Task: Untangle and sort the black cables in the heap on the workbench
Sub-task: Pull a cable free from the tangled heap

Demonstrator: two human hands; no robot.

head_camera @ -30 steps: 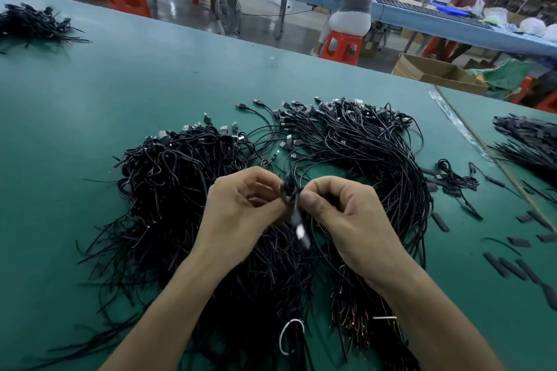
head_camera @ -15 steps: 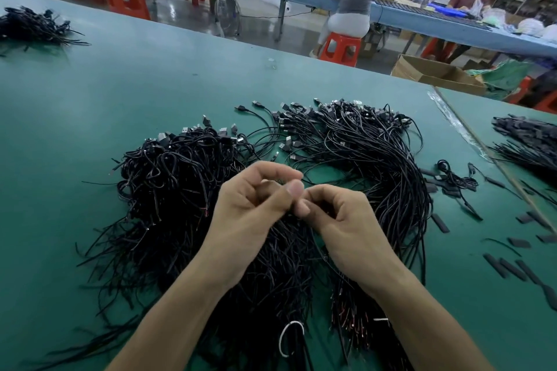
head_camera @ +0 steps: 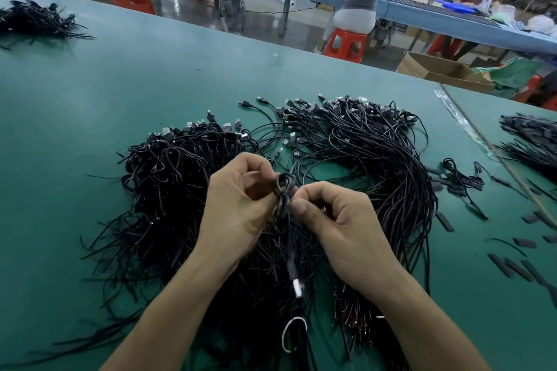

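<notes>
A: What's above the heap [head_camera: 168, 190] on the desk [head_camera: 120, 84]?
B: Left hand [head_camera: 238, 205] and right hand [head_camera: 337, 220], both pinching 1 looped cable [head_camera: 284, 187]; its plug [head_camera: 297, 286] dangles over the heap.

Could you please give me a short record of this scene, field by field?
surface: green workbench
main pile: heap of black cables, spread under both hands
left hand: pinches looped cable
right hand: pinches the same loop
hanging: its plug dangles below the hands
right side: loose black strips on the bench
</notes>
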